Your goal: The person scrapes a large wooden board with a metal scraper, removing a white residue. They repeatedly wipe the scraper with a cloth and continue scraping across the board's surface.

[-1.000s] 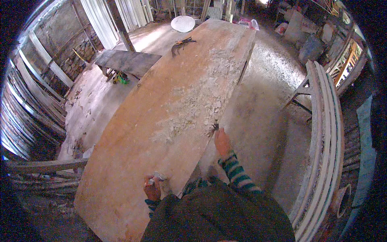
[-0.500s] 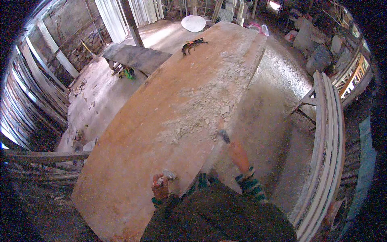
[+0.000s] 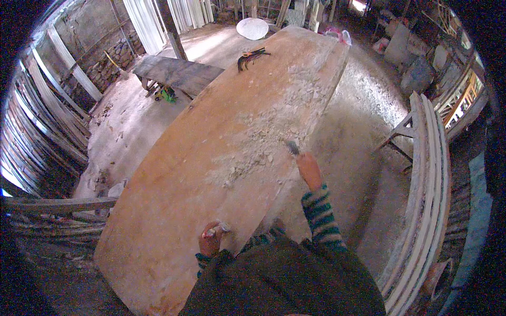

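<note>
Two closed grips — holds a dark brush-like tool [image 3: 292, 147] in the right hand [image 3: 310, 170], something pale [image 3: 224, 227], unclear, in the left hand [image 3: 209, 244]; expect lightness, give at the working end — grasp just behind.

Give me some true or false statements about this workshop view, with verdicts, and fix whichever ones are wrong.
1. The right hand holds a small dark tool. True.
2. The left hand is empty. False: it holds a small pale object.
3. Pale crumbly debris lies on the broad board. True.
4. The low dark bench stands to the right of the board. False: it stands to the left.
5. A round white object shows left of the board's far end. True.
6. Both sleeves are plain white. False: the sleeves are striped.
</note>
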The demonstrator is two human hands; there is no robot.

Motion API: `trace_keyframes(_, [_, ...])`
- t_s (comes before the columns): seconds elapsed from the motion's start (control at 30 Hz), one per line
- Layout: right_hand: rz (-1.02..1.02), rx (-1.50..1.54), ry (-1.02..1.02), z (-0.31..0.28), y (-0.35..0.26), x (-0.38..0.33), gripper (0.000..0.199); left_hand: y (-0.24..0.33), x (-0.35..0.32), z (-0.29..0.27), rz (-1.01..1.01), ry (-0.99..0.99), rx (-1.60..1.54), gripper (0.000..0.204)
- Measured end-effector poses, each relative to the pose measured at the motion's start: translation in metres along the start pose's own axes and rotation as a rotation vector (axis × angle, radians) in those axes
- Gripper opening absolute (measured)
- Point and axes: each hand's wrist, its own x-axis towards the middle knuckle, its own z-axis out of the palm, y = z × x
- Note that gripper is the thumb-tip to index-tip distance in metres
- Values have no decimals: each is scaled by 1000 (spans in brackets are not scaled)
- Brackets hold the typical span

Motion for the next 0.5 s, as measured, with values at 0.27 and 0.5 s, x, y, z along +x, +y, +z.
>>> trace_keyframes(0.27, [108,-72,19,9,65,-81,27,20,8,5,-95,-16,89,22])
trace_keyframes(0.5, [92,-35,71,25,38,-67,26,35,7,16,-56,52,174,18])
